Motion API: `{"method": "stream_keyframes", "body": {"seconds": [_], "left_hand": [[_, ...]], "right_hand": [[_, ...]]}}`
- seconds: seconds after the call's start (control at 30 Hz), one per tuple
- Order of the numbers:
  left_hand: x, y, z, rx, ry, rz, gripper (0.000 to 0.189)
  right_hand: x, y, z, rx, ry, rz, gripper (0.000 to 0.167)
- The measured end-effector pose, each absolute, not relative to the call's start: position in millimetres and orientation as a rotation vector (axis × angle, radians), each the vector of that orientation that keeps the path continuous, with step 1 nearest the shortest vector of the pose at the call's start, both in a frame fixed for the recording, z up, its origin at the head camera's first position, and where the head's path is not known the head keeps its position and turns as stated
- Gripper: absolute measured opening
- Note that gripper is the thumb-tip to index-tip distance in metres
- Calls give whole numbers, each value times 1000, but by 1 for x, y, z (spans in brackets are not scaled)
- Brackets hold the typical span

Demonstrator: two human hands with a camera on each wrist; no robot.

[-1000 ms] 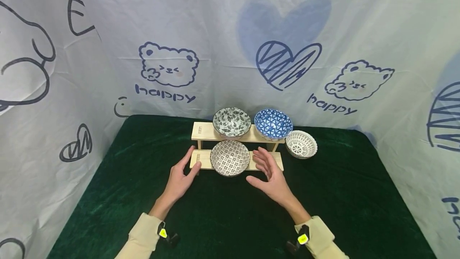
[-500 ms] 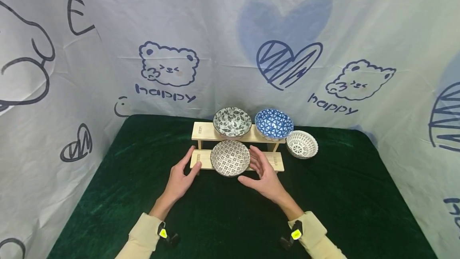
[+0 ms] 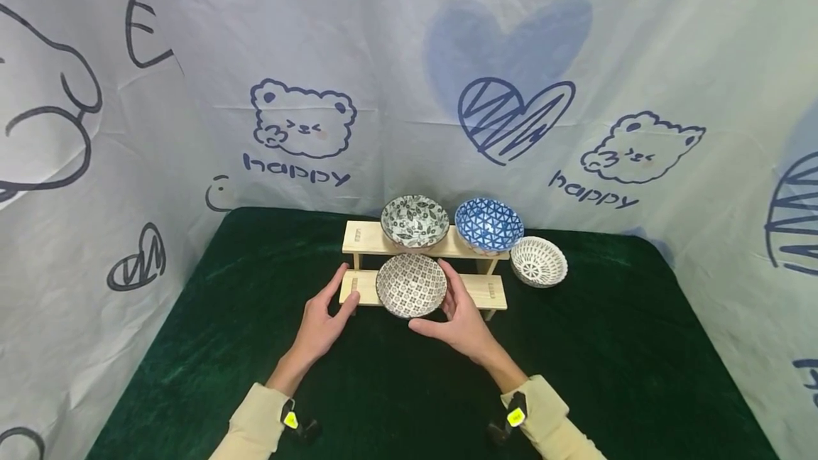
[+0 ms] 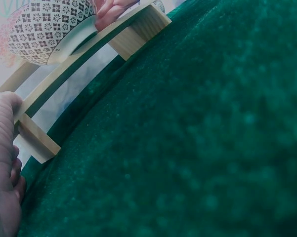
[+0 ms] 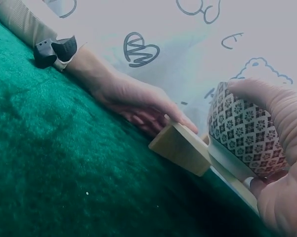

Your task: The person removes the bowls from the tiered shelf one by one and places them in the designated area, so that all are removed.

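Observation:
A brown-and-white patterned bowl (image 3: 411, 285) sits on the lower step of a two-step wooden rack (image 3: 476, 288). My right hand (image 3: 464, 325) holds this bowl from the right, thumb at the near rim and fingers round its side. In the right wrist view the thumb lies over the bowl's rim (image 5: 242, 133), with a fingertip low near the foot. My left hand (image 3: 322, 319) grips the left end of the lower step, and the left wrist view has its thumb (image 4: 7, 106) on the board's end. On the upper step stand a green-and-white leaf-patterned bowl (image 3: 415, 222) and a blue-and-white bowl (image 3: 489, 225).
A small white bowl (image 3: 539, 262) with a dark line pattern stands on the green cloth (image 3: 613, 332), right of the rack. Behind the table hangs a pale printed curtain (image 3: 409, 55). Dark wrist devices (image 3: 515, 410) are strapped at both cuffs.
My right hand has moved left from beside the patterned bowl and closed round its right side. My left hand has stayed at the rack's left end, and the bowls keep their places.

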State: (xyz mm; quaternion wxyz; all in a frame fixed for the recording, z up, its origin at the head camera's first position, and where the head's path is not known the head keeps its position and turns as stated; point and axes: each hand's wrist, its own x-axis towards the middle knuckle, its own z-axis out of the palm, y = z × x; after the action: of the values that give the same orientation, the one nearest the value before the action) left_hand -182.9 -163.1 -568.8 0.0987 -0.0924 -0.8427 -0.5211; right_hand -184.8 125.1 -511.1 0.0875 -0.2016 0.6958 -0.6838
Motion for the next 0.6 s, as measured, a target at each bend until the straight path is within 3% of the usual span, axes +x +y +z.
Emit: {"method": "stream_keyframes", "body": {"seconds": [0.6], "left_hand": [[-181, -162, -570, -269, -2477, -1517, 68]], "right_hand": [[-186, 111, -515, -535, 2183, -2032, 126]]}}
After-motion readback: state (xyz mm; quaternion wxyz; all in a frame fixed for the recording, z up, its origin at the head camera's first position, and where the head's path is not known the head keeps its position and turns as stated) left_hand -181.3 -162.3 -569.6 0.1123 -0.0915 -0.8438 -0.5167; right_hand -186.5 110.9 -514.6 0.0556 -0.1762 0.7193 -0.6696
